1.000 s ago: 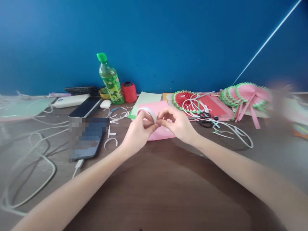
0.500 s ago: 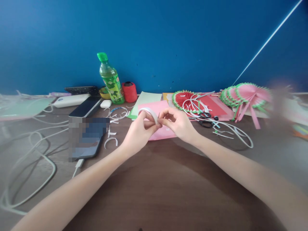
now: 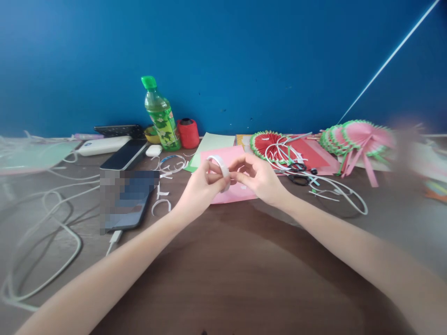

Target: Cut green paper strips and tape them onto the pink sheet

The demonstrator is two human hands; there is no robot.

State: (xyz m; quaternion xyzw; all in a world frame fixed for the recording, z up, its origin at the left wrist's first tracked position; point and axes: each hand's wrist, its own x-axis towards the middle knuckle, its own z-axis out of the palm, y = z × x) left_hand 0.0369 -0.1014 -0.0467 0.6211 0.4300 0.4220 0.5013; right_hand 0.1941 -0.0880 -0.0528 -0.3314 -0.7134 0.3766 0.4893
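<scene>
My left hand (image 3: 206,184) is closed around a narrow white roll of tape (image 3: 220,164), thumb and fingers gripping its lower part while the ring stands on edge. At the roll's right rim is my right hand (image 3: 260,179), its thumb and forefinger pinched together; whatever lies between these fingertips is too small to make out. Beneath both hands lies a sheet of pink paper (image 3: 232,197), with light green paper (image 3: 216,142) behind it.
To the left are a phone (image 3: 134,200) with a cable, a green bottle (image 3: 161,118) and a red thread spool (image 3: 188,133). On the right lie black-handled scissors (image 3: 299,179), white cords (image 3: 356,197), a red pleated paper fan (image 3: 263,146) and pink pleated paper fans (image 3: 363,137).
The tape roll has turned in my left hand and shifted slightly right, its ring showing more upright. My right hand stays pinched at its edge.
</scene>
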